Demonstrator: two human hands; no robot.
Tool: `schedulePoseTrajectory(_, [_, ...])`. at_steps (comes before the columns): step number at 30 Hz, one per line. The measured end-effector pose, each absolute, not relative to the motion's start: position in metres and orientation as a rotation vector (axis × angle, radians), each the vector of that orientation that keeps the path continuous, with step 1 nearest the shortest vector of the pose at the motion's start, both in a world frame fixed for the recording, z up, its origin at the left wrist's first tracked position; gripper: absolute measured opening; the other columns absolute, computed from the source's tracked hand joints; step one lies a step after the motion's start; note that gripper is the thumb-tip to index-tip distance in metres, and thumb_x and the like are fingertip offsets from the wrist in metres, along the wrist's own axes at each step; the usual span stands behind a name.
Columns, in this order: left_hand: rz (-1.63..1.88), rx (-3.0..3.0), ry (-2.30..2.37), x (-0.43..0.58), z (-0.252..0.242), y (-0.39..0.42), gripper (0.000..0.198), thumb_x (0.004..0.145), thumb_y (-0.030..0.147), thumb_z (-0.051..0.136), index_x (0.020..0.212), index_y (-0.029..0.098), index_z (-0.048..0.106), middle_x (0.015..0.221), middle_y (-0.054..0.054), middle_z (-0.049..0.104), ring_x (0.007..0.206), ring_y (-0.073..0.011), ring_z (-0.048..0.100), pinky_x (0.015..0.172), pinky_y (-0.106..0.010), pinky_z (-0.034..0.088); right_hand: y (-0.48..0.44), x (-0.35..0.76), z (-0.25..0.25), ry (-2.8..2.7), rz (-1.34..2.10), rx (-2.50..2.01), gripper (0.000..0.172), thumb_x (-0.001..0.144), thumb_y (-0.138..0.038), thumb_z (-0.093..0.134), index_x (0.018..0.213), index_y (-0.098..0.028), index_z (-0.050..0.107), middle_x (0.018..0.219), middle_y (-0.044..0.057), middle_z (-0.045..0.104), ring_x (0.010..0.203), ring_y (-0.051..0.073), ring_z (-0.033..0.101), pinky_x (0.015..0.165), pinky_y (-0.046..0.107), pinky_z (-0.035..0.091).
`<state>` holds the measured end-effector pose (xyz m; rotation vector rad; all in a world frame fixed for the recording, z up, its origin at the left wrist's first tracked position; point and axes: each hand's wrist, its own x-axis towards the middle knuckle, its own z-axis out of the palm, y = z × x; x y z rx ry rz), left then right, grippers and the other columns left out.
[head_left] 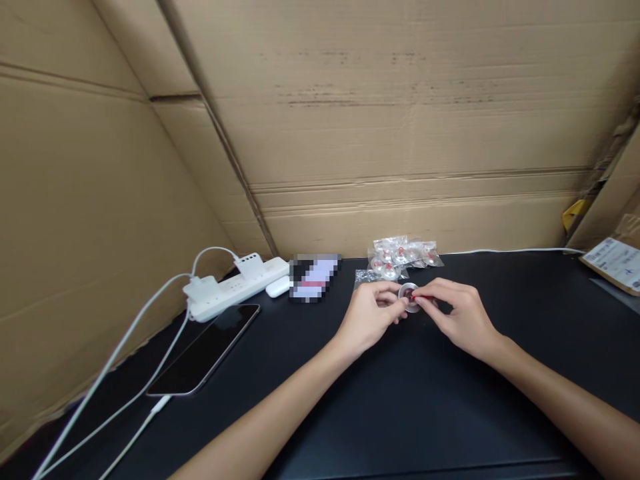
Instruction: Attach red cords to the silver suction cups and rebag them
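Observation:
My left hand (373,313) grips the rim of a small round silvery metal cup or disc (409,291) between thumb and fingers, just above the black table. Pinched in the fingertips of my right hand (457,310) is a small red piece (419,298), held against the middle of the round metal piece. Its exact kind is too small to make out. Right behind my left hand lies a pile of clear plastic packets (403,253), holding similar round silvery pieces with red marks.
A white power strip (240,288) with plugged chargers and white cables stands at the left, beside a dark tablet (207,350). A white case (278,287) and a pixelated phone-like object (314,280) lie behind. Cardboard walls (400,133) enclose the black table (400,413); a labelled packet (614,263) rests far right.

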<state>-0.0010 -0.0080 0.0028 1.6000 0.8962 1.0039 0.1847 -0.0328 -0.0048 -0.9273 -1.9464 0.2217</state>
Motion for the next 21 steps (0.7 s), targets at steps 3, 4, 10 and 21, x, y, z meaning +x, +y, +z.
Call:
schedulePoseTrajectory(3, [0.998, 1.574, 0.868, 0.0006, 0.0038, -0.0094, 0.02, 0.077, 0.024, 0.071, 0.092, 0.011, 0.069, 0.063, -0.004, 0.068, 0.059, -0.0145, 0.063, 0.057, -0.025, 0.051, -0.0324, 0.1846, -0.0056, -1.953, 0.205, -0.948, 0.013, 0.092, -0.017, 0.057, 0.093, -0.018, 0.071, 0.081, 0.005, 0.066, 0.068, 0.017, 0.061, 0.063, 0.029, 0.05])
schedulePoseTrajectory(4, [0.994, 1.562, 0.857, 0.001, 0.0037, -0.0097, 0.02, 0.077, 0.024, 0.071, 0.091, 0.011, 0.069, 0.064, -0.003, 0.068, 0.058, -0.0141, 0.063, 0.057, -0.025, 0.051, -0.0323, 0.1846, -0.0059, -1.96, 0.198, -0.959, 0.013, 0.092, -0.017, 0.057, 0.093, -0.018, 0.07, 0.08, 0.005, 0.064, 0.066, 0.016, 0.06, 0.061, 0.028, 0.048])
schedulePoseTrajectory(10, [0.985, 1.425, 0.808, 0.0031, -0.0004, -0.0116, 0.025, 0.076, 0.023, 0.074, 0.096, 0.011, 0.065, 0.064, -0.003, 0.069, 0.057, -0.0149, 0.066, 0.059, -0.027, 0.055, -0.0318, 0.1848, -0.0096, -2.032, 0.133, -1.03, 0.014, 0.095, -0.015, 0.05, 0.094, -0.019, 0.063, 0.086, 0.005, 0.06, 0.072, 0.017, 0.058, 0.068, 0.029, 0.048])
schedulePoseTrajectory(21, [0.975, 1.257, 0.743, 0.0044, 0.0006, -0.0151, 0.036, 0.071, 0.029, 0.082, 0.099, 0.01, 0.067, 0.098, -0.01, 0.07, 0.071, -0.0219, 0.075, 0.078, -0.039, 0.062, -0.032, 0.1841, -0.0127, -2.096, -0.01, -1.084, 0.016, 0.098, -0.016, 0.043, 0.094, -0.019, 0.057, 0.087, 0.007, 0.058, 0.078, 0.02, 0.058, 0.072, 0.034, 0.049])
